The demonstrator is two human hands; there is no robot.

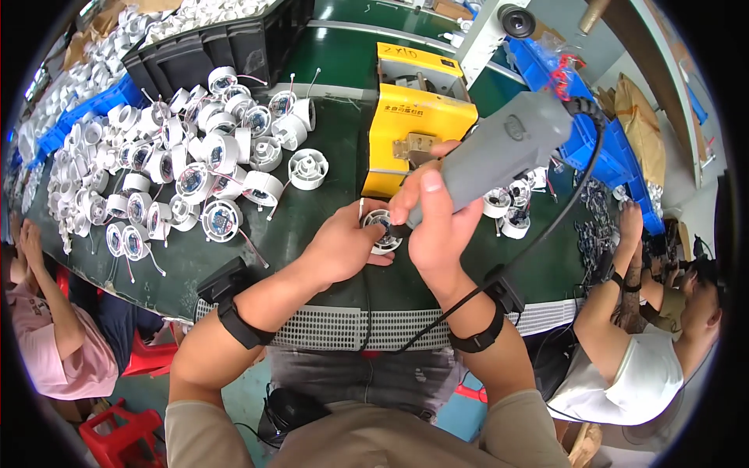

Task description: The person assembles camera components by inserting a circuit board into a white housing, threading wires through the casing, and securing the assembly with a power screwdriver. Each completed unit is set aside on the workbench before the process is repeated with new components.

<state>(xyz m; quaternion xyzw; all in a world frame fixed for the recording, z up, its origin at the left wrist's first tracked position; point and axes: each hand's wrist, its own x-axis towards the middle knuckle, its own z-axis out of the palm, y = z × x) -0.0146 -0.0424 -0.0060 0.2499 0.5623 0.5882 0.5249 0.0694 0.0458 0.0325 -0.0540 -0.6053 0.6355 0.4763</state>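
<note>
My left hand (343,243) holds a round white plastic housing (388,246) on the green table, its fingers closed about the rim. A dark circuit board shows inside it, partly covered by my fingers. In my right hand (438,234) is a grey electric screwdriver (499,148), tilted, its body up to the right. Its black nose points down at the housing; whether the tip touches a screw is hidden. A black cord (591,168) runs from the tool's top, down past my right forearm.
Many similar housings (222,152) with wires are heaped at left, below a black crate (211,64). A yellow screw feeder (421,117) stands just ahead. More housings (515,222) sit right of my hand, near blue bins (612,152). Co-workers sit on both sides.
</note>
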